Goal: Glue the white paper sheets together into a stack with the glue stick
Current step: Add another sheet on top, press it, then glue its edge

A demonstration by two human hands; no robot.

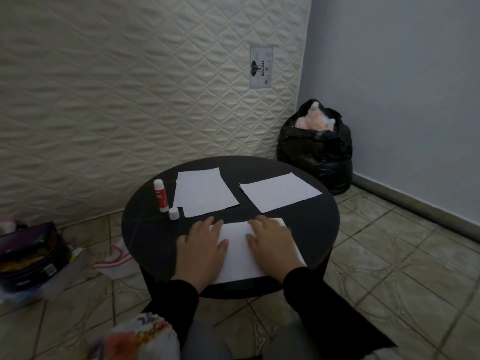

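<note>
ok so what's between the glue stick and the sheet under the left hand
Head view: the glue stick's white cap, standing off the glue stick, then bare black table up to the near sheet under the left hand.

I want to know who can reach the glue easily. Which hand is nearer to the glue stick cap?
The left hand. It lies just below and right of the glue stick cap, on the near paper's left edge. The right hand rests farther right on that paper.
</note>
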